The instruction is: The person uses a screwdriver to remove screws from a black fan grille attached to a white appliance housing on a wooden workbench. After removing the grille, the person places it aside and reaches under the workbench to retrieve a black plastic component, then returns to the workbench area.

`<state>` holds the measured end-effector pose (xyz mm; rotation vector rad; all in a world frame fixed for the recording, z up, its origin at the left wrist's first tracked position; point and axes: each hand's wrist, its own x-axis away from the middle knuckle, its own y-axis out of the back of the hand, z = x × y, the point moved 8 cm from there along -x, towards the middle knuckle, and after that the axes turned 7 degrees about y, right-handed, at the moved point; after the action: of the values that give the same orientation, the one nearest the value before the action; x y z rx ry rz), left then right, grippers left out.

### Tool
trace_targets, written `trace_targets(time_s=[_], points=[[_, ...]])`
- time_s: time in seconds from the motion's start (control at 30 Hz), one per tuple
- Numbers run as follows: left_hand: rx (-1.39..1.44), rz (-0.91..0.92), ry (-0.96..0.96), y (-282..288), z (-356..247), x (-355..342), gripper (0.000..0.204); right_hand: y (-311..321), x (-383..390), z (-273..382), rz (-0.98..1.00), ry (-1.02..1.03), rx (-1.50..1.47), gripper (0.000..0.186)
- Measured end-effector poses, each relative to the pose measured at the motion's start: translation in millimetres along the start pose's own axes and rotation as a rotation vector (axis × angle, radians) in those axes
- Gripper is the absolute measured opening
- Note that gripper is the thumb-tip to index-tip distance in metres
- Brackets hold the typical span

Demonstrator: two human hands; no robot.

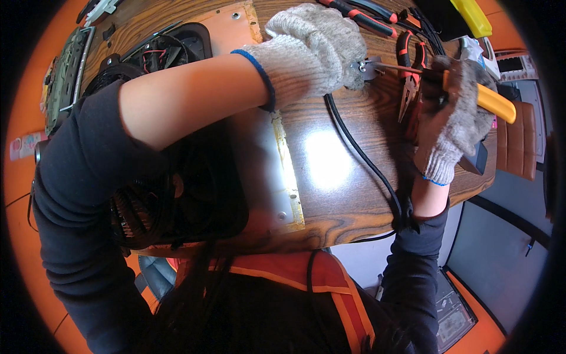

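Note:
My left hand, in a soiled white knit glove, is closed round a small dark metal piece with a shiny screw, near the top middle. My right hand, also gloved, grips a screwdriver with a yellow and black handle; its shaft reaches left to the screw, and whether the tip touches it I cannot tell. A black cable runs from below my left hand down across the wooden table. Red-and-black long-nose pliers lie beside my right hand.
At left, a dark fan assembly sits on a metal plate, partly under my left arm. A green device stands at the far left. More pliers and tools and a yellow-handled object lie along the back. A brown padded chair is at right.

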<state>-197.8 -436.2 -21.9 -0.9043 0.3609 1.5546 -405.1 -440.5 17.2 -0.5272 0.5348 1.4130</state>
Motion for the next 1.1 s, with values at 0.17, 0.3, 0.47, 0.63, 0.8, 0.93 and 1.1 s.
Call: trace_targets(time_s=[0.17,0.3,0.47,0.63,0.8,0.93,1.1], points=[[-0.825,0.049,0.019,-2,12,-12,0.036,6,1,-8,-0.083,-0.103,-0.006,0.048],[-0.806,0.261,0.131,-6,15,-12,0.037,-4,4,-3,-0.048,-0.132,0.016,0.055],[-0.813,0.117,0.022,-3,8,-9,0.037,-11,4,-2,-0.008,-0.229,0.052,0.05],[-0.016,0.059,-0.072,1,12,-9,0.037,-8,-1,6,0.041,-0.096,0.12,0.05],[0.389,-0.017,-0.146,-2,19,-14,0.019,16,-5,-7,0.001,0.0,0.242,0.045],[1.602,0.12,-0.564,-2,23,-10,0.021,28,-10,-5,0.021,0.222,0.615,0.036],[1.92,0.371,-0.995,0,31,-10,0.04,6,5,24,0.16,0.693,1.34,0.033]])
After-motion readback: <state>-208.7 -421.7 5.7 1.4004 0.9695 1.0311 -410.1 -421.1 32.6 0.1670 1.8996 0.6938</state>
